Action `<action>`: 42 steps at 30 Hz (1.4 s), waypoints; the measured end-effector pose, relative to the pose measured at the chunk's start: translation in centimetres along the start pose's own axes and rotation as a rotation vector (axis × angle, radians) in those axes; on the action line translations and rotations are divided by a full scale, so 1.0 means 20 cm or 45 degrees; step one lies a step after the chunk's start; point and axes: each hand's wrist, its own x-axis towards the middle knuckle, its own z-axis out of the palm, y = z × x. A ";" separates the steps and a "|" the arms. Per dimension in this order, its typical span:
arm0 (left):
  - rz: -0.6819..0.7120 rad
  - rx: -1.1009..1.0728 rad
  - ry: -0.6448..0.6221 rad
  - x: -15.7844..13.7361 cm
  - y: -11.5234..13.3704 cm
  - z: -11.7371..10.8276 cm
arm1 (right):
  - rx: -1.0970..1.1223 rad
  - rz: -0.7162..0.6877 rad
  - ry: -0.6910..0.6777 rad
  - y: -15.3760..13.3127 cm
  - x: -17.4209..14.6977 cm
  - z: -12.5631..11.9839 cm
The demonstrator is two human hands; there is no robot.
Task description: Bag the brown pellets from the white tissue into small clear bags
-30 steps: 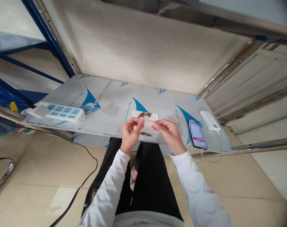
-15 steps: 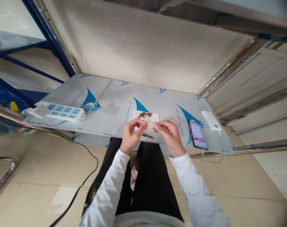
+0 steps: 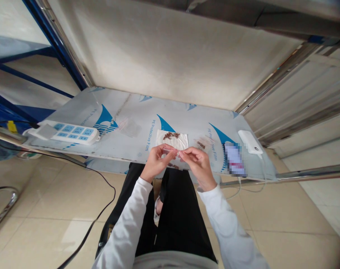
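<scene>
My left hand (image 3: 158,161) and my right hand (image 3: 198,164) meet fingertip to fingertip over the front edge of the shelf. Both are closed in a pinch on a thin reddish strand, which the fingers now mostly hide. Just beyond them lies a white cloth or paper sheet (image 3: 182,141) with a cluster of small brown pieces (image 3: 170,135) on it. More brown pieces (image 3: 201,144) rest on the shelf to the right of the sheet. A few others (image 3: 173,166) show below my fingertips, near the edge.
The shelf (image 3: 136,112) is covered in printed protective film. A white power strip (image 3: 74,133) lies at its left end, with a black cable (image 3: 97,220) hanging to the floor. At the right are a phone (image 3: 235,158) and a white power bank (image 3: 250,142) with a white cable.
My hands have come together, closing the gap across which the reddish strand was stretched. The brown pieces right of the sheet, previously behind my right hand, are now visible.
</scene>
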 end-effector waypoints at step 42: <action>-0.260 1.539 0.926 0.23 -0.21 -0.69 | -1.174 -0.036 0.670 0.38 0.40 -0.66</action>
